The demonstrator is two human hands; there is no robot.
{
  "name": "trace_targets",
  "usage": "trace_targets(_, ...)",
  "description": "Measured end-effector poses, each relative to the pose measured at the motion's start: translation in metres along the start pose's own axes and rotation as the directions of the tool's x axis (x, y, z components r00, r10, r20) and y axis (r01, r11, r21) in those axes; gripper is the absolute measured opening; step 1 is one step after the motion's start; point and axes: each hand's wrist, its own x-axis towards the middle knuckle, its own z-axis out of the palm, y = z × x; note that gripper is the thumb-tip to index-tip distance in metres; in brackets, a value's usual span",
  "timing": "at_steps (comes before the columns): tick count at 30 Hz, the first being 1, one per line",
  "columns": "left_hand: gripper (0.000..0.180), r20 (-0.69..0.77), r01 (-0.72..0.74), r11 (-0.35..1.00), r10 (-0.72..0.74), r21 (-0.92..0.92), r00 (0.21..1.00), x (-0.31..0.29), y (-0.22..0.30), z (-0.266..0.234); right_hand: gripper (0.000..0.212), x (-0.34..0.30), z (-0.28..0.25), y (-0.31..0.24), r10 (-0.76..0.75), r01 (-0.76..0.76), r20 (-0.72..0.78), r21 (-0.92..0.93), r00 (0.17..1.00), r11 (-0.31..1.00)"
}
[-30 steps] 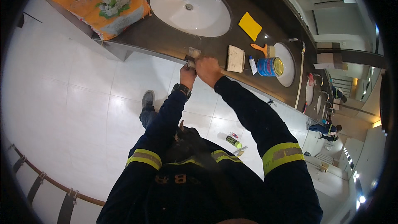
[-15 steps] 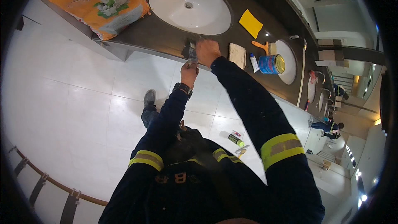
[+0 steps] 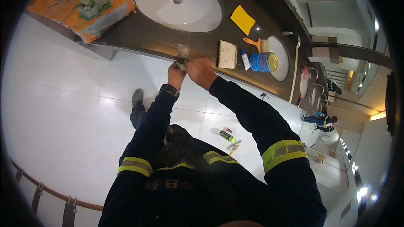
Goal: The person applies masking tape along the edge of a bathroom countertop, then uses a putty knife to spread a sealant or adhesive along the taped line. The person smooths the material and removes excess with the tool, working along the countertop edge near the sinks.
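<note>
Both my hands meet at the counter's front edge. My left hand, with a dark watch on the wrist, is closed round what looks like a scraper, whose flat greyish blade points at the counter. Right against it, my right hand is bent over with its fingers curled in; what they grip, if anything, is hidden. Just right of my hands lies a whitish, stained rectangular block on the dark counter.
An orange bag stands at the far left beside a white sink. To the right are a yellow sheet, a brush, a tube and a blue tin. A green-and-black can lies on the floor.
My hands have come closer together, and the right has turned downward over the left's fingers. The blade shows at a different angle. The whole view has shifted, with the counter things now further left.
</note>
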Motion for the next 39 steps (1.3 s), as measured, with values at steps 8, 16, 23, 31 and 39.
trace_targets(8,0.012,0.019,-0.059,0.995,0.058,0.076,0.998,0.022,-0.017,-0.008,0.018,0.034,-0.009,-0.011,0.119,-0.117,0.019,-0.071,0.993,0.991)
trace_targets(16,0.018,-0.011,-0.167,0.984,0.168,0.070,0.986,0.016,-0.023,-0.002,0.018,0.008,-0.009,-0.017,0.058,-0.053,0.046,-0.107,0.997,0.993)
trace_targets(23,0.011,-0.041,-0.114,0.993,0.113,-0.013,0.993,0.010,-0.015,0.007,0.019,0.012,-0.007,-0.013,0.201,-0.199,0.066,-0.047,0.977,0.979)
trace_targets(31,0.015,-0.010,-0.062,0.998,0.062,-0.027,0.998,0.010,-0.018,0.011,0.018,-0.012,0.010,0.000,0.077,-0.089,-0.147,-0.079,0.986,0.993)
trace_targets(39,0.014,-0.056,-0.171,0.980,0.166,-0.105,0.985,0.023,-0.033,0.007,0.021,-0.003,-0.005,-0.018,0.165,-0.163,0.024,-0.092,0.986,0.982)
